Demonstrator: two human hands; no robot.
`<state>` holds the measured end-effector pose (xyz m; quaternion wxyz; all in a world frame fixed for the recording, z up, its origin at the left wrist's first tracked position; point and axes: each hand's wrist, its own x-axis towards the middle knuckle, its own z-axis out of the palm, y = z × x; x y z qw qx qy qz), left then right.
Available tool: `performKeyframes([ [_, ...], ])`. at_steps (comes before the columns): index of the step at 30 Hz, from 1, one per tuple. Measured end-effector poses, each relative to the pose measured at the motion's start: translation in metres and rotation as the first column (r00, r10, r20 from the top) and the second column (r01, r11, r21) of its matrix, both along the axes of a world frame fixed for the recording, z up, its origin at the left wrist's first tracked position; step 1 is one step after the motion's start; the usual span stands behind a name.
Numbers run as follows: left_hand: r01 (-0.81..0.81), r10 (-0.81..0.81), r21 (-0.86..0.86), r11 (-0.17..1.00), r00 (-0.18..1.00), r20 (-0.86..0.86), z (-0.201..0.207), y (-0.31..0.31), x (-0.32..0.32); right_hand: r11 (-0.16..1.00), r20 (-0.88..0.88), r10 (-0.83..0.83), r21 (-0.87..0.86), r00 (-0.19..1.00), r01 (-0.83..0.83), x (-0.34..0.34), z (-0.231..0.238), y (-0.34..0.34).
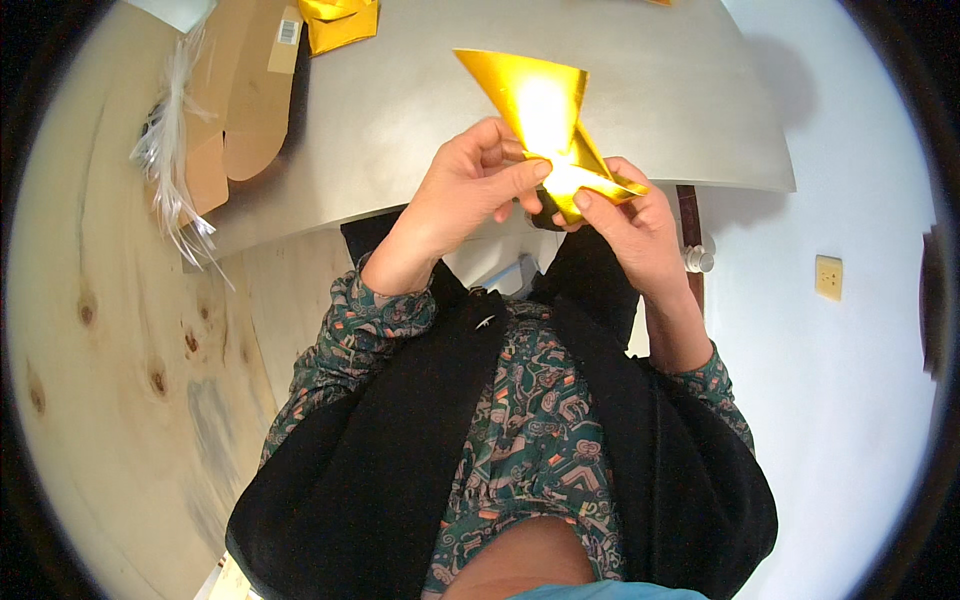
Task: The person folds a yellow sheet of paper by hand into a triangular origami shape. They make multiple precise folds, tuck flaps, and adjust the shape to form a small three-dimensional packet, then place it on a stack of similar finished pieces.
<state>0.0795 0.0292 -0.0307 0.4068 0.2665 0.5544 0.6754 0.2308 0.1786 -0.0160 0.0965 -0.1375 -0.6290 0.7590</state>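
A sheet of shiny gold paper (500, 82), partly folded, is held up over the near edge of the grey table. My left hand (478, 178) pinches its lower left part, with thumb and fingers closed on it. On the other side, my right hand (635, 222) grips the folded lower right corner, thumb on top and fingers behind. Glare washes out the middle of the paper, so the creases there are hard to make out. The upper part flares out wide and points up and left.
The grey table (400, 110) curves across in front of me. On its left lies an open brown cardboard box (245, 95) with clear plastic strips (172, 150) hanging over it. Folded gold pieces (340, 25) lie at the far side. A wall socket (828, 277) is on the right.
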Motion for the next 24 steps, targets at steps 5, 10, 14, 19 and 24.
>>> performKeyframes([
  [5, -0.022, 0.003, 0.151, 0.988, 0.992, 0.125, 0.008, -0.006, 0.005, 0.950, -0.135, -0.117, 0.273, 0.984, 0.150, 0.000, 0.009, -0.004],
  [10, -0.040, 0.039, 0.089, 0.995, 0.999, 0.018, 0.015, -0.013, 0.004, 0.287, -0.407, -0.089, 0.864, 0.909, 0.414, -0.001, 0.026, -0.002],
  [14, -0.042, 0.039, 0.108, 0.993, 0.999, 0.026, 0.015, -0.014, 0.004, 0.261, -0.331, -0.054, 0.906, 0.942, 0.333, -0.009, 0.025, -0.012],
  [19, 0.013, -0.016, 0.106, 0.994, 1.000, 0.023, 0.012, -0.012, 0.006, 0.416, -0.271, -0.114, 0.861, 0.956, 0.294, -0.014, 0.017, -0.015],
  [24, -0.029, 0.022, 0.076, 0.997, 0.995, 0.093, 0.012, -0.010, 0.005, 0.629, -0.208, -0.188, 0.725, 0.960, 0.281, -0.013, 0.009, -0.020],
])
